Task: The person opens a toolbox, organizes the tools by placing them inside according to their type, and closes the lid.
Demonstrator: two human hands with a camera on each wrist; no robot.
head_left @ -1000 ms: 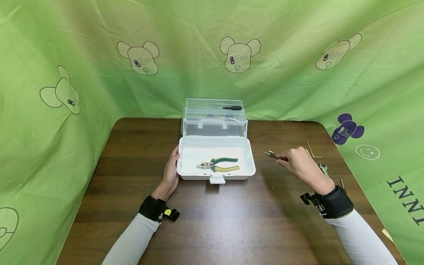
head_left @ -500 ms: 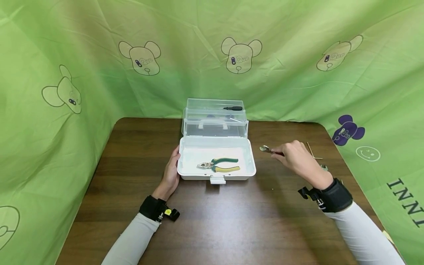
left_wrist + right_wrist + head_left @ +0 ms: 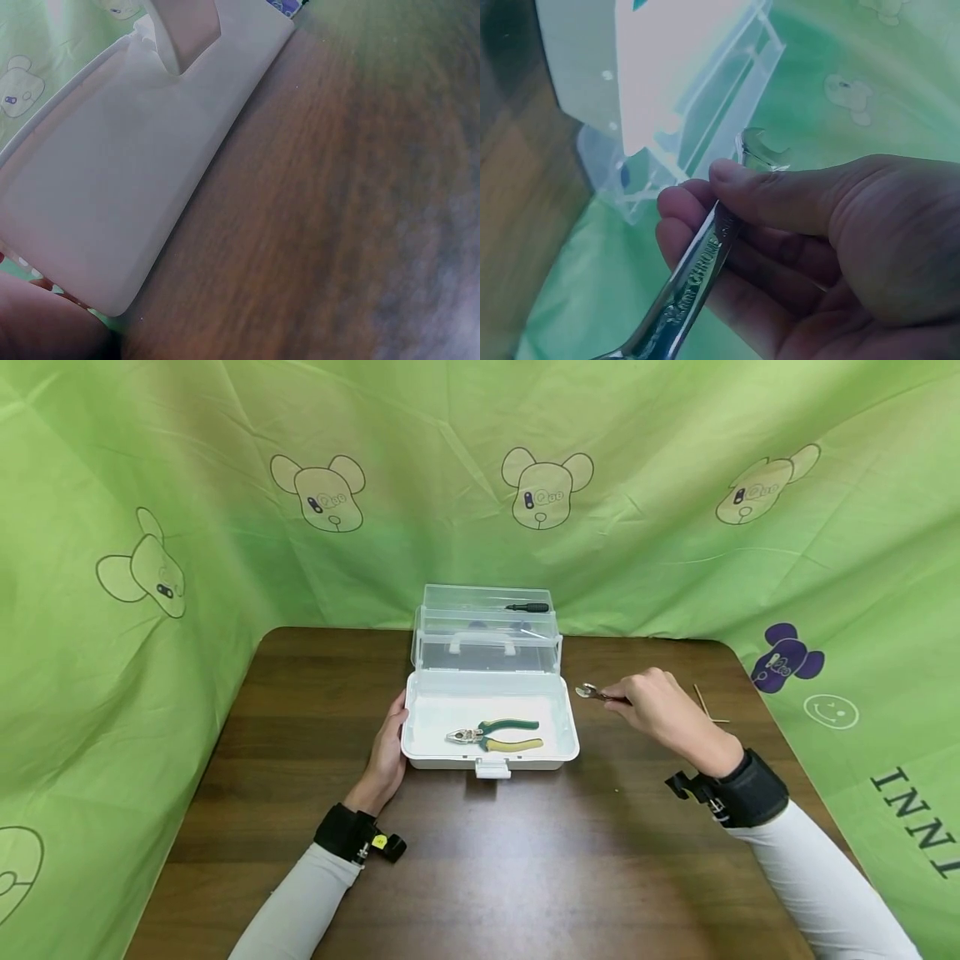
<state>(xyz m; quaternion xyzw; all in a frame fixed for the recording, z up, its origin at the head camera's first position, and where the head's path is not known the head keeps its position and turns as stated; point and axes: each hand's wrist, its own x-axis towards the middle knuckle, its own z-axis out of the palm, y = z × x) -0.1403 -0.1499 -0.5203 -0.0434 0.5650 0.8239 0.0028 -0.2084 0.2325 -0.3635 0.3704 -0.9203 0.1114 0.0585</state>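
Observation:
A white toolbox stands open at mid-table, its clear lid and trays raised behind. Pliers with green and yellow handles lie inside. My left hand holds the toolbox by its left side, fingers along the wall and at the rim; the left wrist view shows the box's front face close up. To the right of the box, my right hand pinches a shiny open-end wrench between thumb and fingers. The wrench's forked end points toward the toolbox's right rim, just apart from it.
A black-handled screwdriver lies in the upper clear tray. A brass-coloured hex key lies on the brown table, behind my right wrist. Green printed cloth hangs round the back and sides.
My right hand has moved left and slightly away from me, bringing the wrench nearer the toolbox. Another wrench on the table is now covered by the right arm. The left hand has stayed put.

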